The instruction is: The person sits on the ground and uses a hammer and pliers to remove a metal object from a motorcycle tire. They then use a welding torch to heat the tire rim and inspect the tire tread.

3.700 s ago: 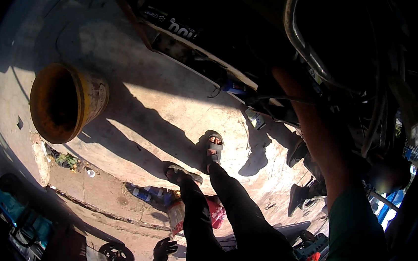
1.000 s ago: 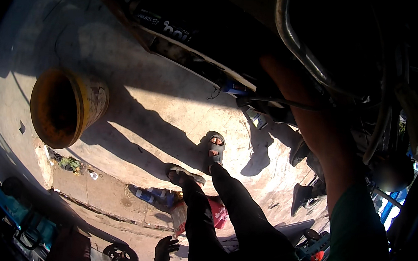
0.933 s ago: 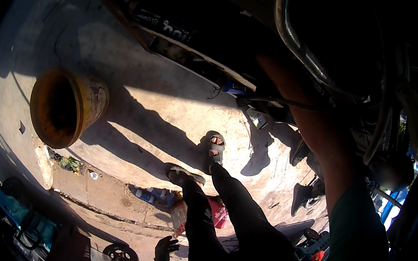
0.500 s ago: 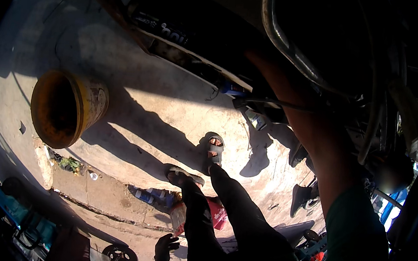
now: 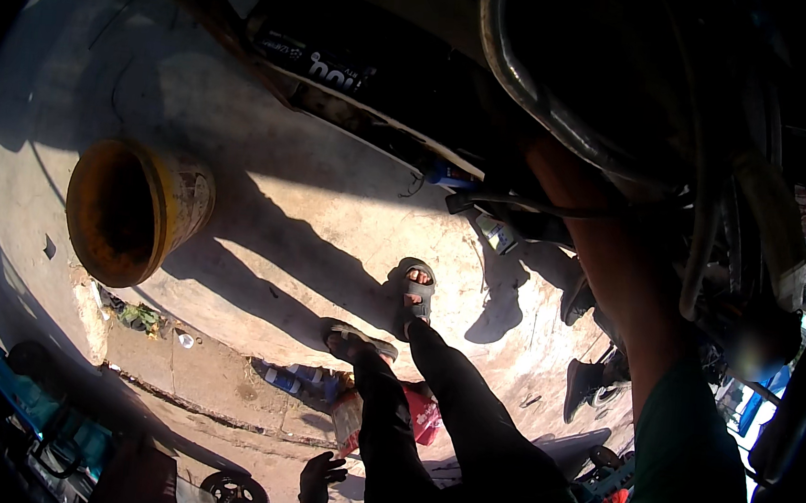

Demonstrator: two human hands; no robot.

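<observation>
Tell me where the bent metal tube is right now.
In the head view, the bent metal tube curves through the upper right, just above the right forearm, with a black box to its left.

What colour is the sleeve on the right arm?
The sleeve is dark green, shown in the head view.

Left hand [image 5: 317,479] is held loosely curled, wheel [image 5: 235,497] to its left; right hand is hidden beyond its forearm [image 5: 606,236].
</observation>
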